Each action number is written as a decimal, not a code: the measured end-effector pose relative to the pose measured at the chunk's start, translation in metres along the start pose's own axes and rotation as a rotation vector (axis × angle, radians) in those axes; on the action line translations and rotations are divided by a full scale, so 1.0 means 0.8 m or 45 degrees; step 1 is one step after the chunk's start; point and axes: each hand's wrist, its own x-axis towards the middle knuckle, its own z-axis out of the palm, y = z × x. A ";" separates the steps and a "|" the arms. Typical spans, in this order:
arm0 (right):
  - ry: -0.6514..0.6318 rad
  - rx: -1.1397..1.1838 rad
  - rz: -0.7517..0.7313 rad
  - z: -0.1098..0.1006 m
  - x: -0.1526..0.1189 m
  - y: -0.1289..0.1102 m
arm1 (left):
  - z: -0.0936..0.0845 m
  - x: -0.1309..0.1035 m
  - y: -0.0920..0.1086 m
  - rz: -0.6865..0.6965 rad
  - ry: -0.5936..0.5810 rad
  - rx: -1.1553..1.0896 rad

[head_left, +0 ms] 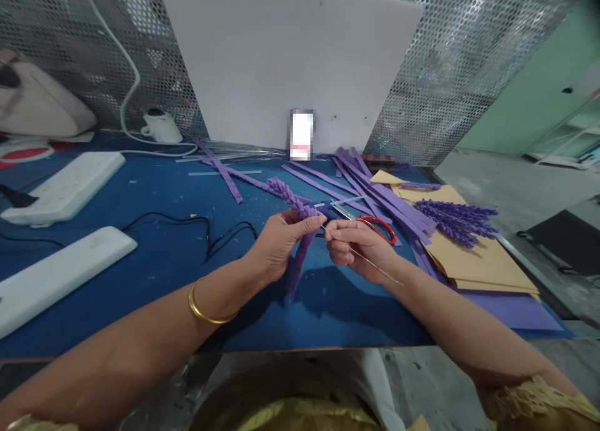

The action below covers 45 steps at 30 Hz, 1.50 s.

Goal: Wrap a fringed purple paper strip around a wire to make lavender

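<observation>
- Head view: my left hand (pixel 281 234) pinches the ruffled purple piece (pixel 281 190) between thumb and fingers, just above the bench (pixel 164 281); its ruffled end points away from me, and a flat tail (pixel 296 268) hangs toward me.
- My right hand (pixel 351 243) has a narrow grip on a thin wire (pixel 375 267), whose far end slants back over the wrist.
- Both grips meet near 1 spot, the wire's near end beside my left thumb; I cannot tell whether it touches the purple piece.
- I would press the folds firmly but not flat, since soft material probably crushes and slack folds slip.
- I would move the wire in small, even amounts, steadying it close to its near end so it doesn't bend.
- I'd watch that free end near my forearm, and mind the red-handled scissors (pixel 382 228) lying just beyond my right hand, beside loose purple strips (pixel 398 206).
</observation>
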 end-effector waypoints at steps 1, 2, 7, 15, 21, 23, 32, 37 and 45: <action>-0.003 -0.001 0.004 0.000 0.000 0.001 | 0.000 -0.001 0.000 -0.018 0.001 0.005; -0.005 0.000 0.005 0.000 0.000 0.001 | 0.000 -0.001 0.001 -0.034 -0.003 0.010; 0.003 0.037 0.001 -0.001 0.001 -0.001 | -0.002 0.000 0.000 -0.004 -0.037 0.006; -0.033 0.035 0.015 -0.002 0.001 0.001 | -0.004 0.006 -0.002 0.086 0.035 0.005; -0.011 0.046 -0.005 -0.002 0.001 -0.005 | -0.009 0.009 0.010 0.176 0.066 -0.001; 0.018 -0.038 -0.052 -0.004 0.002 -0.007 | -0.009 0.011 0.013 0.215 0.133 -0.020; 0.230 -0.575 -0.381 -0.007 0.004 -0.010 | -0.006 0.005 0.001 0.095 0.068 0.207; 0.242 -0.680 -0.494 0.005 0.003 0.000 | -0.006 0.004 -0.006 0.081 0.084 0.251; 0.301 -1.318 -0.881 0.006 -0.006 0.005 | -0.005 0.003 -0.013 0.091 0.080 0.281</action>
